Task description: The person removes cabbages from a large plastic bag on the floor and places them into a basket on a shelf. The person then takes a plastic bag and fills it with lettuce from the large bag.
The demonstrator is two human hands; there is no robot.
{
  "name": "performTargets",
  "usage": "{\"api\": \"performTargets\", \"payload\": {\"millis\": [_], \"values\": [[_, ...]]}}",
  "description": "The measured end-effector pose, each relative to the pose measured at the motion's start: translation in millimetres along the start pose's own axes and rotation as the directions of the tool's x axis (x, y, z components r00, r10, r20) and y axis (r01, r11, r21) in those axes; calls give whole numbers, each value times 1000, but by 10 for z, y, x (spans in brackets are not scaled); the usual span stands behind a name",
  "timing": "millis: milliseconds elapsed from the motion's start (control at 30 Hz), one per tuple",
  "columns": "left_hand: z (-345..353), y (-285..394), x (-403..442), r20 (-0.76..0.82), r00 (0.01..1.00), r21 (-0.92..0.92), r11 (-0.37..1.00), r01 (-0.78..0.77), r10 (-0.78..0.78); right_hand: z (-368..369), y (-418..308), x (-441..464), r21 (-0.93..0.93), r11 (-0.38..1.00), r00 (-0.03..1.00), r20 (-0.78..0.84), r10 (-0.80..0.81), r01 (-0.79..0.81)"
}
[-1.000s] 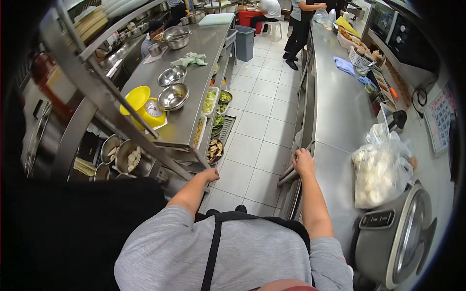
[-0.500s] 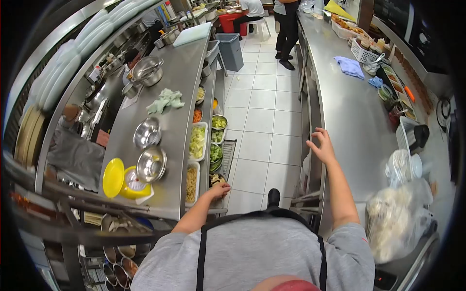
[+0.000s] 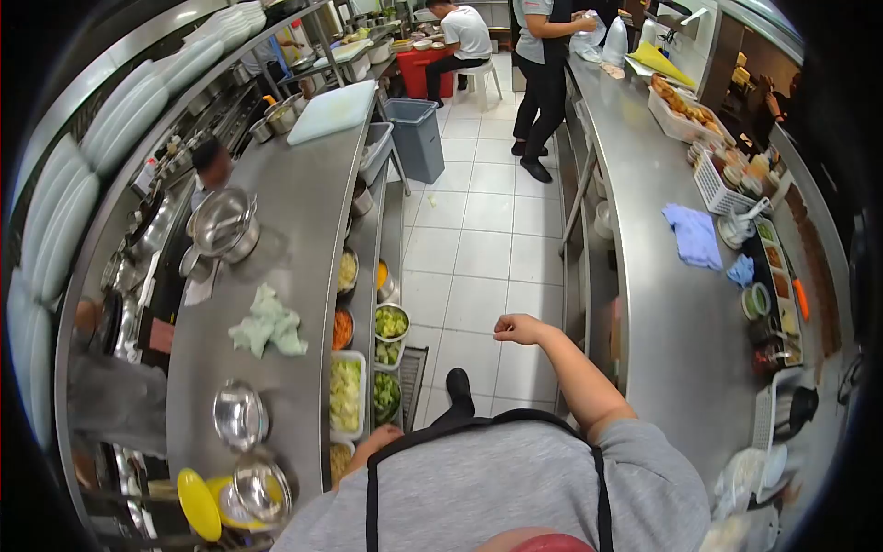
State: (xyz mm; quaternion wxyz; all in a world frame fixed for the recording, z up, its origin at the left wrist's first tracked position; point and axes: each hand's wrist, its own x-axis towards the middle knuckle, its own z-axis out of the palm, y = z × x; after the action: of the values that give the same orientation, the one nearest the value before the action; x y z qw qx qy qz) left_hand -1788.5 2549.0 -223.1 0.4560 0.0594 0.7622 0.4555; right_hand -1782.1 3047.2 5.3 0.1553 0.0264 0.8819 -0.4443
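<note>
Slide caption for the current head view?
Between steel counters: right hand over the tiled floor, left hand near a white tub of pale greens.

The floor [image 3: 474, 253] is laid in pale square tiles; a dark grate [image 3: 417, 368] lies alongside the left counter [image 3: 294, 202]. The right counter [image 3: 653, 285] stands across the aisle, both metal-topped. White stool [image 3: 480, 72] noted at far end.

Free aisle [image 3: 474, 253] around right hand [image 3: 519, 328] between steel counters [image 3: 658, 313], grey bin [image 3: 419, 145] and person [image 3: 543, 83] ahead
</note>
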Motion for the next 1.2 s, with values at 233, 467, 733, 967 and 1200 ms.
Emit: {"api": "performTargets", "payload": {"millis": [233, 467, 733, 967, 1200], "values": [[-1048, 1254, 1390, -12, 975, 135, 965, 223, -223, -571, 1468, 726, -148, 810, 813, 59, 580, -567], [-1574, 4137, 3420, -121, 987, 119, 989, -92, 107, -1111, 2239, 540, 532, 610, 604, -212, 768, -587], [-1714, 5339, 4972, 94, 993, 436, 894, -104, 70, -2277, 2945, 1904, 259, 820, 814, -161, 558, -511], [-2337, 5514, 5644, -143, 970, -61, 980, 189, -196, -4608, 2854, 4655, 348, 819, 777, -292, 558, -457], [-3055, 5776, 7671, 60, 913, 298, 880, 369, -404, -5397, 3067, 6189, 346, 833, 800, -280, 530, -431]]}}
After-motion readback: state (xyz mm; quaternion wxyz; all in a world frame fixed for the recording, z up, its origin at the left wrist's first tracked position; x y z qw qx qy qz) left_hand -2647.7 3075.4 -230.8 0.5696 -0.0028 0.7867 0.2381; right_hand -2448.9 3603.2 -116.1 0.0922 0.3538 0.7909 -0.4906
